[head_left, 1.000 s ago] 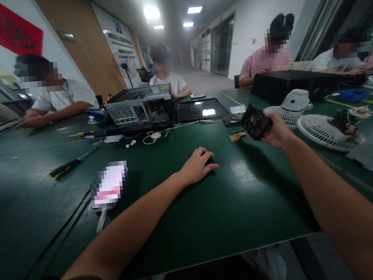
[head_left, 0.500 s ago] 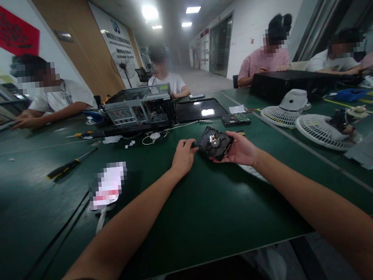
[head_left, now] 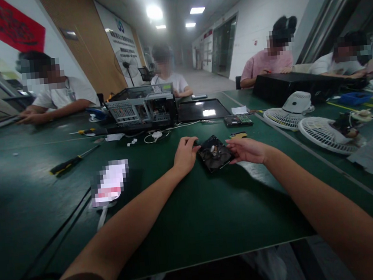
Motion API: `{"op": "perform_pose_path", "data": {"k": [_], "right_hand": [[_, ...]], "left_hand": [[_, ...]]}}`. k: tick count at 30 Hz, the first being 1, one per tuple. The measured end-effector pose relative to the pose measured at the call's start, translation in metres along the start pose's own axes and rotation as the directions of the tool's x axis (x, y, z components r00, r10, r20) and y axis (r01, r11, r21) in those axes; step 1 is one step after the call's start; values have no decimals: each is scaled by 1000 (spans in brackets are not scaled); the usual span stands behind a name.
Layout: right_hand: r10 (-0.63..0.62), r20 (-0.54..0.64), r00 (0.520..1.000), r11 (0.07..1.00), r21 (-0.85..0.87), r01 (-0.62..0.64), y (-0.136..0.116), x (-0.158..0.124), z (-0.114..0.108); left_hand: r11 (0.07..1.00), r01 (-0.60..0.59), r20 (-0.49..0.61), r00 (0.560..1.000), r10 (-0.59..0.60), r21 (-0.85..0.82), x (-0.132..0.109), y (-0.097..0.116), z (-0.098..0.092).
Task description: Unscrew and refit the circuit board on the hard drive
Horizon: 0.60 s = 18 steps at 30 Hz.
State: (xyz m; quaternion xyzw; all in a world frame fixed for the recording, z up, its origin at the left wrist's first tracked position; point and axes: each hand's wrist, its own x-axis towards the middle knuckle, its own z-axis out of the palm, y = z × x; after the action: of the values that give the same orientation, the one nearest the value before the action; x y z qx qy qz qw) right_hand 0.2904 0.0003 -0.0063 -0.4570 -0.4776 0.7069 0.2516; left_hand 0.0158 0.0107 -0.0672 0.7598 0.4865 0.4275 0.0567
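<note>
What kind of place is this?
It looks like a workshop for electrical things, maybe a repair room. You can see an opened computer case, a screwdriver and a white fan with its insides showing.

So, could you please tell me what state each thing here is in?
Square black part: between left hand and right hand
Computer case: open, insides showing
Nearer screwdriver: lying flat
Nearer white fan: inner parts bared
Farther white fan: grille down
Ceiling lights: lit

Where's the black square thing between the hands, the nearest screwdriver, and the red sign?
Black square thing (head_left: 216, 155): head view, middle of its visible face.
Screwdriver (head_left: 71, 162): head view, on its handle.
Red sign (head_left: 14, 27): head view, near its middle.
</note>
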Motion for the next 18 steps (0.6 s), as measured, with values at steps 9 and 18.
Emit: {"op": "perform_pose_path", "data": {"k": [9, 18], "right_hand": [[227, 131, 965, 948, -256, -188, 13, 4, 24], [-204, 61, 977, 967, -146, 210, 8, 1, 45]], "left_hand": [[995, -15, -176, 984, 32, 99, 13, 12, -15], [982, -188, -41, 981, 189, 24, 12, 47, -22]]}}
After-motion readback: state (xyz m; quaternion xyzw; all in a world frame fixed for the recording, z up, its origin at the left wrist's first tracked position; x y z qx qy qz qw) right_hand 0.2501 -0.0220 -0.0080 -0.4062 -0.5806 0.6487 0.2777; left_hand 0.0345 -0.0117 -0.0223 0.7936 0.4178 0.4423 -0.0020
